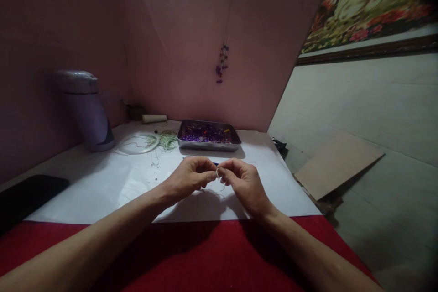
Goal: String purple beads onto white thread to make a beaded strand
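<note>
My left hand (195,174) and my right hand (241,180) meet above the white sheet, fingertips almost touching. Both pinch a pale thin cord (221,181), which loops and dangles between the fingertips. Something small and dark blue shows behind the fingertips, too hidden to name. Just beyond my hands stands a metal tray (209,147) holding many small purple beads (201,134) with a few red and yellow bits.
A white ring (138,143) and tangled green thread (167,141) lie left of the tray. Behind them are a white roll (153,118) and a purple flask (89,114). A dark flat object (34,191) sits at left. A beaded strand (221,64) hangs on the pink panel (185,45).
</note>
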`<action>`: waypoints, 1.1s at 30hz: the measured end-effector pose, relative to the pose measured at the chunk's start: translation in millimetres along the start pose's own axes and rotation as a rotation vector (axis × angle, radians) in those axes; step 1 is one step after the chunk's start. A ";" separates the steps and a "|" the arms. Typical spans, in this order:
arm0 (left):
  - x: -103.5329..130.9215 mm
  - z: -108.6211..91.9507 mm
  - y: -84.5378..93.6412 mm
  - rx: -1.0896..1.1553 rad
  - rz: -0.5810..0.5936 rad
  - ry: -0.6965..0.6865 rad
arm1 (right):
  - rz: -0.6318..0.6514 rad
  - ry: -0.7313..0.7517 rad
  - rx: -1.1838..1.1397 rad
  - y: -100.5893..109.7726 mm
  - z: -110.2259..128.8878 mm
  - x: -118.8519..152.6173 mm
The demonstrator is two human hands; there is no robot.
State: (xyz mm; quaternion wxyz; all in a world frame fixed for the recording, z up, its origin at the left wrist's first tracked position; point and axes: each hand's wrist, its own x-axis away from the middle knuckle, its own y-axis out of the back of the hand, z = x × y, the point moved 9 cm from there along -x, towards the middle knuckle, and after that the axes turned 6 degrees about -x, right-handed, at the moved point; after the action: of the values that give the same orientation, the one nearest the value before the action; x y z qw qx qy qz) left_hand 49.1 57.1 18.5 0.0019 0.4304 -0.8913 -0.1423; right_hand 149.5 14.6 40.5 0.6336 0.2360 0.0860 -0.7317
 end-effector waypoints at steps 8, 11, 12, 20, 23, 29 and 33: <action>0.9 -4.7 1.6 -0.013 -0.033 -0.026 | -0.022 -0.089 -0.157 0.5 -12.5 -0.8; 1.4 -6.6 0.4 -0.028 -0.030 -0.035 | -0.020 -0.077 -0.116 0.4 -12.3 0.3; 1.6 -7.2 -0.4 -0.036 -0.027 -0.038 | -0.015 -0.072 -0.101 0.2 -12.0 0.7; 2.1 -13.8 -2.8 -0.085 -0.016 -0.151 | 0.050 -0.044 -0.038 -5.2 -10.7 1.4; 3.2 -18.5 -4.3 -0.052 -0.002 -0.206 | 0.069 -0.052 -0.016 -6.5 -10.5 0.8; 7.7 -25.4 -9.2 -0.058 0.033 -0.276 | 0.105 -0.082 -0.045 -7.8 -7.8 -0.5; 8.4 -24.9 -11.0 -0.004 0.044 -0.271 | 0.128 -0.146 -0.068 -9.3 -12.2 -0.6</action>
State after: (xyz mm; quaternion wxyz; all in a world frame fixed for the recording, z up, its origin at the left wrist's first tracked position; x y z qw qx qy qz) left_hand 55.3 37.9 38.6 -0.1147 0.3875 -0.8924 -0.2007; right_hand 143.4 22.1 28.5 0.6914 0.1655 0.0489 -0.7015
